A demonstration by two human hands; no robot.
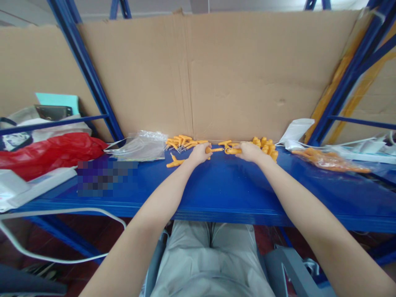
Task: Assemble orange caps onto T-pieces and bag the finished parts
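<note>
My left hand (199,153) is closed on an orange plastic piece with a twisted, screw-like rod (217,149) that points right. Across a small gap, my right hand (250,152) pinches an orange tube-like piece (232,151), its end facing the rod. Just behind them lies an orange T-shaped piece (225,143). Left of my left hand is a heap of orange T-shaped pieces with small metal chains (182,142), and one more such piece (175,162) lies nearer to me. Beside my right hand, several stubby orange pieces (265,145) are piled.
The blue tabletop (229,185) ends at a cardboard panel (235,74) behind. Clear plastic bags (140,146) lie left, near a red bag (62,150) and a white box (37,187). At right rests a clear bag of orange pieces (331,160). Blue posts (88,70) stand either side.
</note>
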